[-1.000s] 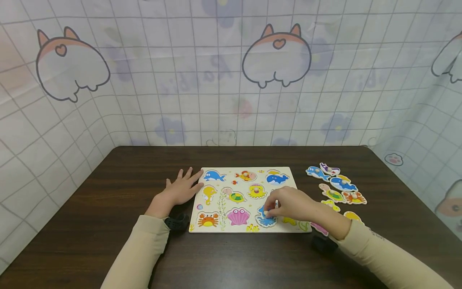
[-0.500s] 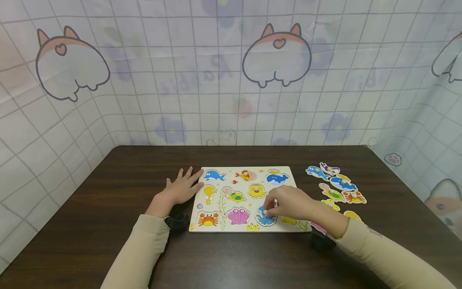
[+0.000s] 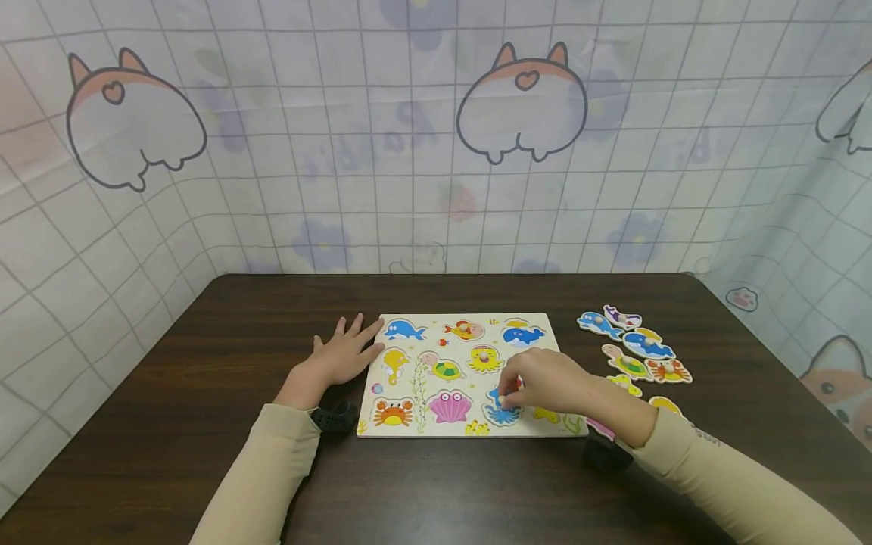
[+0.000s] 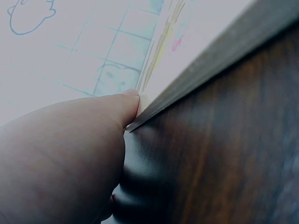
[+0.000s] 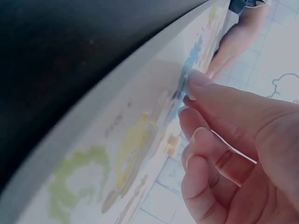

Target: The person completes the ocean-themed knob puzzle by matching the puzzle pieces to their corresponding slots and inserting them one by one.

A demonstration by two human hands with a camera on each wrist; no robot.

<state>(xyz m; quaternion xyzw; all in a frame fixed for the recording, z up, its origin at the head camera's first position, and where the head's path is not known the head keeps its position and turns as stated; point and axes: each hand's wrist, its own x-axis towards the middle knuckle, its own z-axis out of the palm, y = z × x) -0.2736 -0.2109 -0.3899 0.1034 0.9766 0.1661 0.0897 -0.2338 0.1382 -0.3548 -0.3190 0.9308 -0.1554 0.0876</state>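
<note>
A pale wooden puzzle board [image 3: 478, 393] with sea animals lies flat on the table. My right hand [image 3: 545, 381] pinches the small knob of a blue squid puzzle piece [image 3: 502, 416] between thumb and fingertips, low over the board's front right part. The squid lines up with its outline there; the hand covers its upper part. In the right wrist view, the thumb [image 5: 224, 95] presses at the blue piece. At the board's left edge, my left hand [image 3: 338, 360] lies with fingers spread, its thumb [image 4: 124, 108] against the corner edge in the left wrist view.
A yellow octopus piece [image 3: 484, 359] and a fish piece [image 3: 467, 331], both with knobs, sit in the board. To its right lie several loose knobbed pieces, among them a turtle [image 3: 627, 365], a crab [image 3: 669, 372] and a whale [image 3: 647, 346]. A patterned cloth [image 3: 341, 189] hangs behind the table.
</note>
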